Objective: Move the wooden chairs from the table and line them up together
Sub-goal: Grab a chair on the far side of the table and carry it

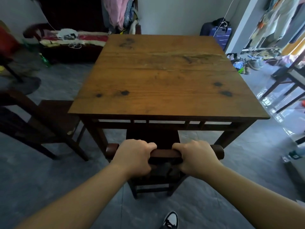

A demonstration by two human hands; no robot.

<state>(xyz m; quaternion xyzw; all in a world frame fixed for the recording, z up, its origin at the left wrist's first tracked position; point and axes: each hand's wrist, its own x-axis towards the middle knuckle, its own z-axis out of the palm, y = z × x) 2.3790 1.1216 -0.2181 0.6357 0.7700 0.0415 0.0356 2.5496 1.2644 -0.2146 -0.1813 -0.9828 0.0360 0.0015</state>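
Right now both hands are wrapped tight over the rounded top rail of a dark wooden chair [165,153] at six o'clock, its seat tucked under the square brown plank worktop [165,76]. The left hand [134,156] clamps the rail left of centre, the right hand [197,157] right of centre, fingers curled over the front. A second dark wooden chair [49,119] stands at nine o'clock, just beside the worktop's corner. A black-and-white sneaker [170,219] shows on the grey floor.
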